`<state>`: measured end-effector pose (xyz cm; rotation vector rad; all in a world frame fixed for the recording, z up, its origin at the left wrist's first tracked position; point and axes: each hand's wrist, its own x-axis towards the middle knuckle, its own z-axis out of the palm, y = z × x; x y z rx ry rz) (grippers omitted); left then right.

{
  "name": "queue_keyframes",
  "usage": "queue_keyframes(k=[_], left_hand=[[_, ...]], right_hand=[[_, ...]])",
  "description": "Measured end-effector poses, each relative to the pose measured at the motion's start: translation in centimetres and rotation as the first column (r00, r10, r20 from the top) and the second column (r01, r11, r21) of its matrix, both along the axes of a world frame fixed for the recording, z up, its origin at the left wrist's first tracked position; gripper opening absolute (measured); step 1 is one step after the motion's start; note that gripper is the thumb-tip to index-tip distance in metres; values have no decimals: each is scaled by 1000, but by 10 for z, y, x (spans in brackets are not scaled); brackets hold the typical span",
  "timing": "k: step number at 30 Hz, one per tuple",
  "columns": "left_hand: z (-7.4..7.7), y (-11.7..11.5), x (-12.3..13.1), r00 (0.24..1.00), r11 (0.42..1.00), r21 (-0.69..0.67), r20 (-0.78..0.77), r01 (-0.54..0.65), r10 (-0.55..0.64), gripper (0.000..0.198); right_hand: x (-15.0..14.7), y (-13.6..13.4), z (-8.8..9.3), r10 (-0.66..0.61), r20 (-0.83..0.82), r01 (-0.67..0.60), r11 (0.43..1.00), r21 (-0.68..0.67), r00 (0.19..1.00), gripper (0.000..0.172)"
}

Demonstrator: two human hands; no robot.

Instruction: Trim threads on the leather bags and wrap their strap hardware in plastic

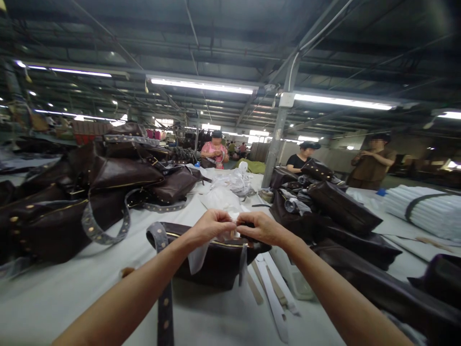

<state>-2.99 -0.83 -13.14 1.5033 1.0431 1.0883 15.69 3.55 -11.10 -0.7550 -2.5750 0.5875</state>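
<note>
Dark-brown leather handbag (221,266), set on a pale-covered worktable (137,293) directly below the hands, at six o'clock. Left hand (212,225) and right hand (262,228) are nearly closed, thumbs and forefingers drawn together in pinches almost tip to tip above the zipped top; what lies between the fingertips is too small to tell. Translucent white sheet (198,258) hangs over the bag's near side; the bag's interior is hidden. Wrapped, studded strap (160,235) extends from the bag at nine o'clock. Further out: white and tan strips (275,298) at five o'clock; translucent plastic container (298,278), contents unclear, beside them; heaped brown bags (122,175) at ten; second bag pile (344,209) at two to three; crumpled white plastic (232,184) at twelve; banded white bundle (425,214) at three.
</note>
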Motion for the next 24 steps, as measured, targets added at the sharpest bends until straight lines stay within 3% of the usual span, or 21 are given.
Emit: queue_keyframes(k=[8, 14, 19, 24], left_hand=[[-1, 3, -1, 995, 999, 34, 96, 0, -3, 27], [1, -5, -18, 999, 999, -33, 52, 6, -4, 26], [1, -9, -21, 998, 990, -132, -5, 59, -60, 30], [1, -8, -24, 991, 975, -194, -66, 105, -120, 32]], right_hand=[[14, -6, -1, -72, -55, 76, 994, 78, 996, 29], [39, -9, -19, -118, -90, 108, 988, -108, 989, 29], [29, -11, -32, -183, -234, 120, 958, -261, 955, 32], [22, -9, -36, -145, -294, 40, 941, -335, 945, 33]])
